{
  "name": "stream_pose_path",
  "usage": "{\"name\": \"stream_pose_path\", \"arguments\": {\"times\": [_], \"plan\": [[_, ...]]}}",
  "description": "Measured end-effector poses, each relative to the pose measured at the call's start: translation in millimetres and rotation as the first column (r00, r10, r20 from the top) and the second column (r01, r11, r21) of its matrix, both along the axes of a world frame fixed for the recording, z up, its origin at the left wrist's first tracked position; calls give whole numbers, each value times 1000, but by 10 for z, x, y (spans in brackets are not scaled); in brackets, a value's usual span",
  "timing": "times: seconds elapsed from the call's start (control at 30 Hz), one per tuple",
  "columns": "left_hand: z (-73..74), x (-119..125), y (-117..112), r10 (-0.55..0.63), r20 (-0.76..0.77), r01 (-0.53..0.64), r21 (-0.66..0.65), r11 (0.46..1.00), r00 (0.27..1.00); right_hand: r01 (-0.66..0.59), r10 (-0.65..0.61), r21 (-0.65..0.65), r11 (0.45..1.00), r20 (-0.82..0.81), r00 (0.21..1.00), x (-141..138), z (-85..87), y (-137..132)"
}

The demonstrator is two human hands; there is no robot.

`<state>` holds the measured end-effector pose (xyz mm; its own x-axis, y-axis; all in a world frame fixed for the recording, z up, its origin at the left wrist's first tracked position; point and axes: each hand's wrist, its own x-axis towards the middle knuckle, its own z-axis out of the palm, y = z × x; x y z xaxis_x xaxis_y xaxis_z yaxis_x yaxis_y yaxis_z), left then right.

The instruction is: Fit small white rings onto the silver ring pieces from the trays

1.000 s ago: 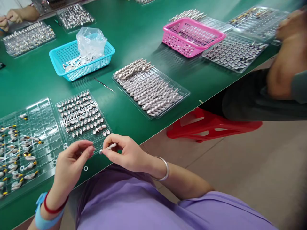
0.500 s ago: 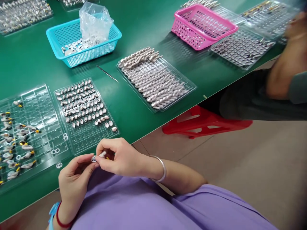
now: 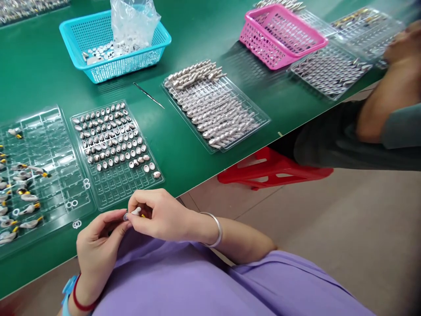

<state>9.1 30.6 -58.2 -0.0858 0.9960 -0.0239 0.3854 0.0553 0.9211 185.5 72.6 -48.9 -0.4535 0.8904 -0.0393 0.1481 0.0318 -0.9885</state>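
Note:
At the table's front edge my two hands meet in a pinch. Between the thumb and finger of my right hand (image 3: pixel 164 218) is a small white part (image 3: pixel 136 212) with a yellow tip, perhaps an earbud piece. My left hand (image 3: pixel 100 243) pinches a small round grey-white piece (image 3: pixel 125 216) against its end; fingers hide most of it. Just beyond lies a clear tray (image 3: pixel 112 186) with rows of small oval shells. To the left, another clear tray (image 3: pixel 62 162) carries loose white parts with yellow tips. Several white rings (image 3: pixel 76 224) lie on and beside that tray.
A blue basket (image 3: pixel 77 63) holds white pieces and a plastic bag (image 3: pixel 133 26). Nearby lie a thin metal tool (image 3: pixel 148 95) and a tray of stick-like parts (image 3: pixel 213 109). Right are a pink basket (image 3: pixel 276 61), another person's arm (image 3: pixel 378 96) and a red stool (image 3: pixel 272 169).
The view has shifted slightly, with the left trays sliding further left. Both hands keep their pinch, and the small white part is turned a little between the fingers.

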Motion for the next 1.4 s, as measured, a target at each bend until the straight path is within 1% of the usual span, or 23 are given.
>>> {"name": "stream_pose_path", "arguments": {"times": [0.17, 0.3, 0.37, 0.47, 0.53, 0.6, 0.7, 0.77, 0.87, 0.93, 1.0, 1.1, 1.17, 1.27, 1.33, 1.4], "plan": [[-37, -32, -50, -4, -81, 7, 37, 999, 997, -13, 13, 36, 999, 9, 1000, -4, -8, -13], [-93, -54, -110, 26, -171, -2, 137, 991, 985, -28, 28, 35, 999, 16, 999, -2, 12, -16], [-111, -48, -131, 41, -157, -11, 184, 983, 987, -34, 33, -27, 999, -9, 999, 3, 14, -2], [-94, -15, -148, 41, -82, -22, 227, 974, 996, -74, 58, -161, 984, -98, 993, 5, -13, 34], [-53, 11, -156, 47, -38, -36, 251, 967, 998, -134, 89, -247, 960, -186, 979, 0, -45, 57], [-2, 32, -161, 55, -2, -52, 268, 962, 998, -210, 109, -341, 916, -294, 950, -9, -74, 71], [59, 52, -155, 59, 36, -66, 252, 965, 998, -276, 80, -449, 850, -407, 910, -14, -99, 73], [89, 67, -134, 55, 61, -67, 219, 973, 997, -272, 58, -479, 835, -416, 908, -7, -105, 69], [143, 105, -86, 52, 109, -64, 113, 992, 993, -253, 61, -470, 846, -385, 921, 20, -105, 68], [187, 130, -58, 76, 148, -81, 26, 996, 986, -245, 78, -445, 861, -360, 930, 44, -91, 74], [218, 139, -40, 111, 168, -107, -33, 994, 980, -255, 102, -427, 868, -349, 931, 70, -65, 82], [213, 109, -23, 98, 144, -89, -67, 994, 985, -261, 120, -418, 870, -333, 935, 94, -21, 84], [190, 74, -14, 48, 140, -36, -84, 996, 989, -242, 121, -402, 883, -303, 945, 98, 0, 77], [179, 40, -7, -13, 177, 34, -113, 993, 984, -186, 99, -357, 915, -249, 963, 103, 21, 63], [194, 40, -10, -22, 171, 42, -115, 992, 985, -173, 97, -339, 925, -230, 968, 126, 41, 64], [213, 50, -13, -5, 130, 18, -96, 995, 991, -219, 142, -325, 920, -243, 960, 169, 64, 82]]}}
